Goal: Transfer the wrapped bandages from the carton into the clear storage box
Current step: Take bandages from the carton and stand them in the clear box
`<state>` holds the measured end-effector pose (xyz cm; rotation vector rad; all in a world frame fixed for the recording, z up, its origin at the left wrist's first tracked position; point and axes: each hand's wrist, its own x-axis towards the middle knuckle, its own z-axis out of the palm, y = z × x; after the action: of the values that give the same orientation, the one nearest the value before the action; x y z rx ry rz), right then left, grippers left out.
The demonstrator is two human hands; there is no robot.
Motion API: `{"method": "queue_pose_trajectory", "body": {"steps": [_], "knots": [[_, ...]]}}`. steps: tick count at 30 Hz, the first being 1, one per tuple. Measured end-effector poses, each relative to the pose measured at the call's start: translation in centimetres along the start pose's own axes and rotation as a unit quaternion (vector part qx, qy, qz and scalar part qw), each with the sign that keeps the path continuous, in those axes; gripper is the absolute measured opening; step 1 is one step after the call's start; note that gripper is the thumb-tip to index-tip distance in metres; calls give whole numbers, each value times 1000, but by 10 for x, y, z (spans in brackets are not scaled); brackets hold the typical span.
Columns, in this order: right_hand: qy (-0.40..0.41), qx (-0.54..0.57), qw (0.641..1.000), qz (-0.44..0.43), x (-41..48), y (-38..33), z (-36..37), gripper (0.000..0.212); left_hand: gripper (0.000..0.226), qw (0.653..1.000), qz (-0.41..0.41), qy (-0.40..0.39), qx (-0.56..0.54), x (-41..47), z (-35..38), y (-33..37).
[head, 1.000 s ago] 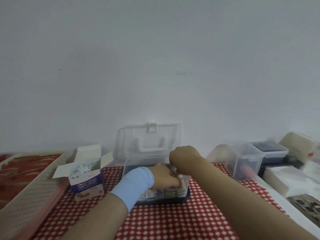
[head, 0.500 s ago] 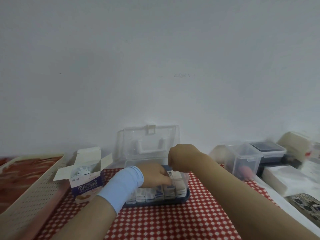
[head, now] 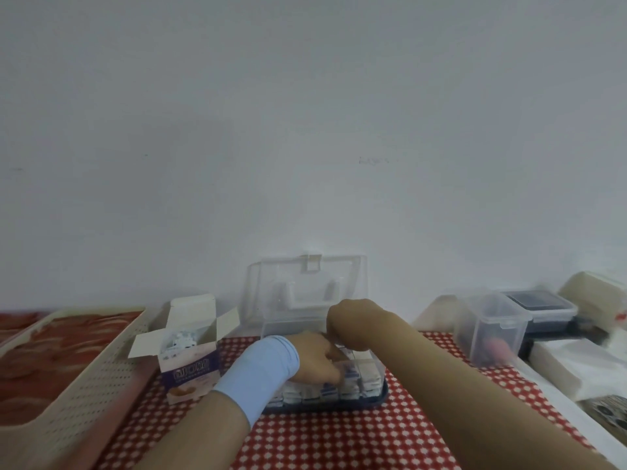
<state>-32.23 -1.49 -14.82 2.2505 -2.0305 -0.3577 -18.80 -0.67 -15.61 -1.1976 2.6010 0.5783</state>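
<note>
The left hand (head: 317, 362), a pale blue cuff (head: 261, 371) at its wrist, reaches forward into the clear storage box (head: 375, 362), its fingers (head: 334, 376) lying on the row of wrapped bandages (head: 349, 385) that stand on edge along the near wall. I cannot tell whether they press the row or pinch one packet. The right hand (head: 353, 322) hangs knuckles-up over the right part of the box with its fingers curled downward. Its tips are hidden, so whether it holds a bandage cannot be told either. The likeliest slip is in the packing itself: the row looks tight, and a packet forced in at an angle could buckle, tip its neighbours or spring out over the low wall onto the checked cloth (head: 339, 435). Both hands crowd one small opening, so each could catch the other's work or drag a packet up on leaving. The box lid (head: 305, 283) stands upright at the back edge of the table, and a knock from the right wrist could bring it down onto the hands. The carton (head: 190, 362), flaps open and packets (head: 179, 340) showing inside, stands just left of the box beside a perforated basket (head: 84, 374). It looks light, so the left forearm swinging back could topple it.
</note>
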Motion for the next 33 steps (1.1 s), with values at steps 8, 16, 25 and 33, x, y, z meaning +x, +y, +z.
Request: {"method": "queue_pose_trajectory", "body": {"steps": [8,16,25,33], "knots": [[15,-1,1000,5,6,0,4,19,40,1000,-8,-16,16,9,10,-8],[-46,0,999,-13,8,-2,7,9,29,1000,23,12,-5,13,15,-12],[-42,9,999,-12,6,-4,11,30,41,1000,23,1,13,20,20,-17],[-47,49,998,1,6,1,7,28,36,999,31,-1,-9,11,16,-12]]}}
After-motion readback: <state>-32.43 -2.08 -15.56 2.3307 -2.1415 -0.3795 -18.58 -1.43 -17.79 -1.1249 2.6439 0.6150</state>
